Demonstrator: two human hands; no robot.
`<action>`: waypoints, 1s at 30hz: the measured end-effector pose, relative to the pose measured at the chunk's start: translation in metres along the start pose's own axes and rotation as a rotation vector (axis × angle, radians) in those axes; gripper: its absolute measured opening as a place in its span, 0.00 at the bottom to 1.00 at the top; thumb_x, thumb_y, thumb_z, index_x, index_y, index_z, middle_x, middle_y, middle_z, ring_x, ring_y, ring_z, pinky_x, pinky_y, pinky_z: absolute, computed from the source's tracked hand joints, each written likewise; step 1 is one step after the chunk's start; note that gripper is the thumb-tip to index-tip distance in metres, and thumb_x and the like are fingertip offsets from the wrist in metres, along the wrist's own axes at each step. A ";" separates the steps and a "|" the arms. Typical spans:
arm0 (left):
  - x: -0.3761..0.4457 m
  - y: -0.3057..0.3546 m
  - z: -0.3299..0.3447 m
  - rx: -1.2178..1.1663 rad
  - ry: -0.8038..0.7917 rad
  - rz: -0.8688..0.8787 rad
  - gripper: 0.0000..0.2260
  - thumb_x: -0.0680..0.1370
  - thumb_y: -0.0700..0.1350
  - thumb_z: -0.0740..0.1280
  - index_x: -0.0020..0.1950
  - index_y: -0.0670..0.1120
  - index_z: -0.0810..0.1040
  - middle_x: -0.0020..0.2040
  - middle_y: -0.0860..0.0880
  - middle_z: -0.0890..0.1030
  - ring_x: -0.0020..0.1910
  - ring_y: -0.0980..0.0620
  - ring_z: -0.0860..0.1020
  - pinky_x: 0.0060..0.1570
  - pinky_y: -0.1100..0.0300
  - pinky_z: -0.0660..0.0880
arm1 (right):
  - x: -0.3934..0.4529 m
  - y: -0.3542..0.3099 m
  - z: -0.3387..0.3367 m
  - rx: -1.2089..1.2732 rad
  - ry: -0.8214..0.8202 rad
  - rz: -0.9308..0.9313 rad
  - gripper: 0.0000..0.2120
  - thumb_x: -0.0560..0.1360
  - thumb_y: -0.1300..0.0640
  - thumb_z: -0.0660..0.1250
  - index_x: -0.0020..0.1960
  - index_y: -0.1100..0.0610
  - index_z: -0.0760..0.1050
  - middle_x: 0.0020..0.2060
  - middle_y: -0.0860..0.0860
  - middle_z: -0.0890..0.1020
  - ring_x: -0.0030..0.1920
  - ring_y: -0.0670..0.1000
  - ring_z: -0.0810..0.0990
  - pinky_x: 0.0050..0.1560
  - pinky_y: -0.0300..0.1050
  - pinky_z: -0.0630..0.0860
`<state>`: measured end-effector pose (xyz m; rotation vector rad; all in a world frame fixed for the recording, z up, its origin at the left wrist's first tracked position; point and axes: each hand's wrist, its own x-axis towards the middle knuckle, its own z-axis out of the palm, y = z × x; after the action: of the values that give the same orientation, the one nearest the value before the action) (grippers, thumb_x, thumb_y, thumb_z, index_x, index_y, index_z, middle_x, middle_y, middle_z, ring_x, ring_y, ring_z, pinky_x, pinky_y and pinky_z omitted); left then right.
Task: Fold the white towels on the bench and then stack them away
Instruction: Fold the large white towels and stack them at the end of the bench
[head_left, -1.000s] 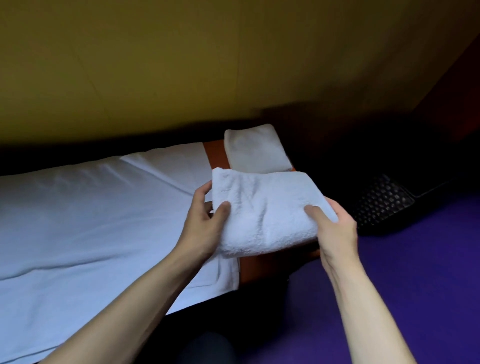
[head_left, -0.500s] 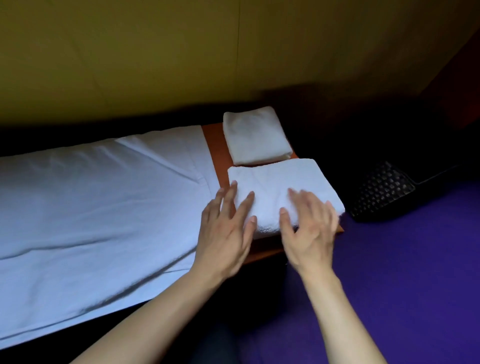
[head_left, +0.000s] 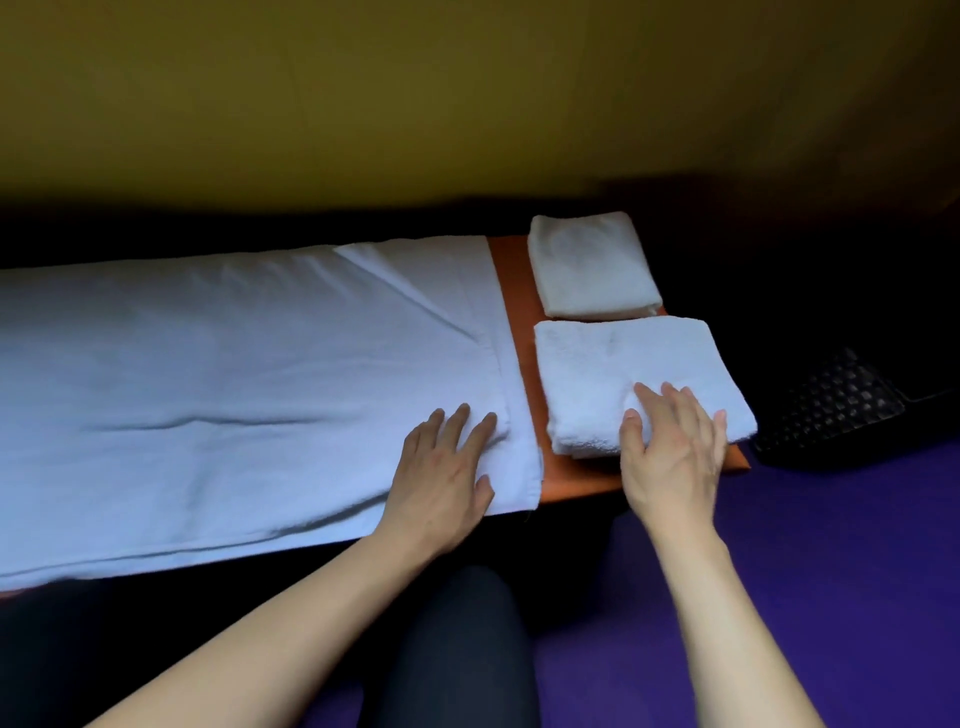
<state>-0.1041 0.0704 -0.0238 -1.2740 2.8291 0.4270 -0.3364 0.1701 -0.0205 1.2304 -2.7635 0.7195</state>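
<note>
Altogether three white towels lie on the orange bench (head_left: 519, 332), and two bare hands rest on them. Farthest left is the spread towel (head_left: 234, 384), one large sheet laid out flat with its long axis running left to right along the bench; it covers nearly the whole bench top, its near edge hanging slightly over the front, and shallow creases cross its surface, with one diagonal fold line near its right end. The left hand (head_left: 441, 478) lies palm down on the near right corner of this sheet, fingers straight and slightly spread, pressing flat and gripping nothing.

A narrow strip of bare orange bench separates the sheet from the two folded towels at the right end. The near folded towel (head_left: 623, 374) is a thick, roughly square pad of fluffy terry, its layered edges facing the viewer and its sides set at a slight angle to the bench edge. The right hand (head_left: 670, 457) rests palm down on its near edge, fingers extended and relaxed over the top, not curled around the cloth. Just behind it, almost touching, lies the far folded towel (head_left: 592, 265), a smaller-looking pad of the same kind, its long axis running away from the viewer.

At the far right a dark mesh-textured object (head_left: 831, 410) sits on the purple floor (head_left: 831, 571). An olive-yellow wall (head_left: 467, 93) stands behind the bench.
</note>
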 end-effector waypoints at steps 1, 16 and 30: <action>-0.008 -0.008 0.003 -0.003 -0.006 -0.002 0.32 0.75 0.57 0.55 0.80 0.52 0.64 0.78 0.41 0.66 0.75 0.34 0.66 0.71 0.42 0.65 | 0.000 -0.004 -0.001 0.019 0.012 0.007 0.25 0.80 0.47 0.53 0.72 0.54 0.74 0.73 0.56 0.73 0.78 0.55 0.63 0.80 0.57 0.45; -0.014 -0.023 0.005 0.049 0.184 0.107 0.10 0.71 0.48 0.74 0.51 0.49 0.81 0.54 0.47 0.81 0.45 0.41 0.80 0.44 0.49 0.77 | -0.030 -0.092 -0.010 0.251 0.002 -0.280 0.12 0.76 0.60 0.66 0.59 0.55 0.80 0.53 0.52 0.81 0.52 0.56 0.77 0.55 0.52 0.72; -0.038 -0.027 -0.053 -0.461 0.461 -0.047 0.05 0.77 0.51 0.60 0.50 0.52 0.66 0.31 0.54 0.69 0.31 0.46 0.67 0.30 0.53 0.71 | 0.005 -0.151 0.026 0.804 -0.558 0.366 0.17 0.82 0.43 0.59 0.46 0.52 0.79 0.42 0.54 0.86 0.39 0.56 0.87 0.49 0.60 0.84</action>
<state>-0.0534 0.0684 0.0249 -1.7063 3.1780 0.9409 -0.2283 0.0680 0.0180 1.1218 -3.3163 1.9301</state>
